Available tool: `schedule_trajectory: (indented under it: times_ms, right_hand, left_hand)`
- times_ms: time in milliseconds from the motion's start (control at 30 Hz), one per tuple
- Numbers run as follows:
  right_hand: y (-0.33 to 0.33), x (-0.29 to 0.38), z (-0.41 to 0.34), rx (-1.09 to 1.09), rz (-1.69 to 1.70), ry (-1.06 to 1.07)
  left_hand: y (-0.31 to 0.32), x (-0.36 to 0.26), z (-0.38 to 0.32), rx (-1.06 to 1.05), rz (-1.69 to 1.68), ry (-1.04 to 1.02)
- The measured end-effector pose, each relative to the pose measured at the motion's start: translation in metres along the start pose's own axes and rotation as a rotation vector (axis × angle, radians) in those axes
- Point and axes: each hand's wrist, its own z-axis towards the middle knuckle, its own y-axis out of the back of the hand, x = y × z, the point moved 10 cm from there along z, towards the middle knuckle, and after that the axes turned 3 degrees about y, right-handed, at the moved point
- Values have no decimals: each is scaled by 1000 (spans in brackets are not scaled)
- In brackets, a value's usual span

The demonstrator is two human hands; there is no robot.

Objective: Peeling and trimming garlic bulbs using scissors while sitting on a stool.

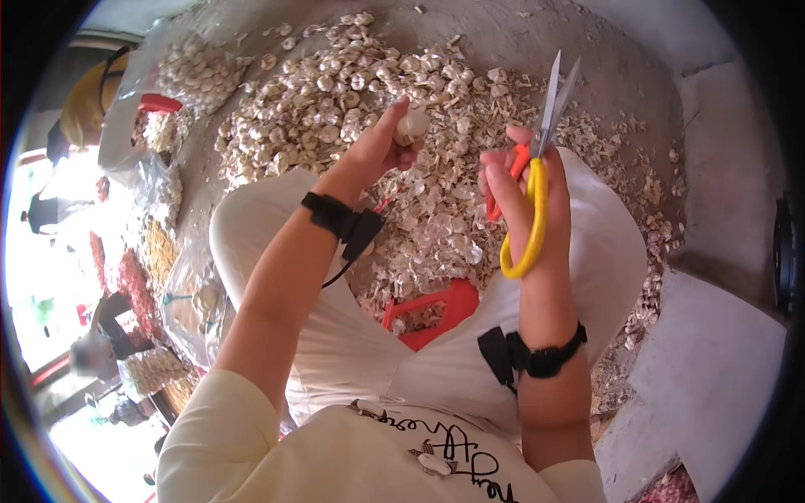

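Note:
In my left hand (380, 141) is a pale garlic bulb (413, 126), held between thumb and curled fingers above the heap. My right hand (534, 195) grips a pair of scissors (538, 207) with one yellow and one orange-red handle. Their metal blades point away from me and stand slightly apart, clear of the garlic bulb. Beyond my left hand spreads a pile of whole garlic bulbs (302, 119). Loose garlic skins and stem trimmings (427, 232) cover the floor between my knees.
A red plastic stool (462, 302) shows between my thighs. Clear plastic bags of garlic (195, 69) stand at the left, near a person in yellow (85, 104). To the right are a pale wall (717, 157) and a grey-white slab or sheet (710, 358).

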Motion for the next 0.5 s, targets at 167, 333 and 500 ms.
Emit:
schedule_trajectory:
  times_ms: [167, 333, 500]
  right_hand:
    - [-45, 37, -39, 180, -231, 359]
    - [-71, 33, -63, 244, -293, 387]
    - [-86, 5, -64, 317, -321, 311]
  left_hand:
    - [-57, -8, -132, 271, 150, 25]
    - [-51, 25, -179, 344, 47, 146]
    - [-50, 53, -180, 489, -74, 192]
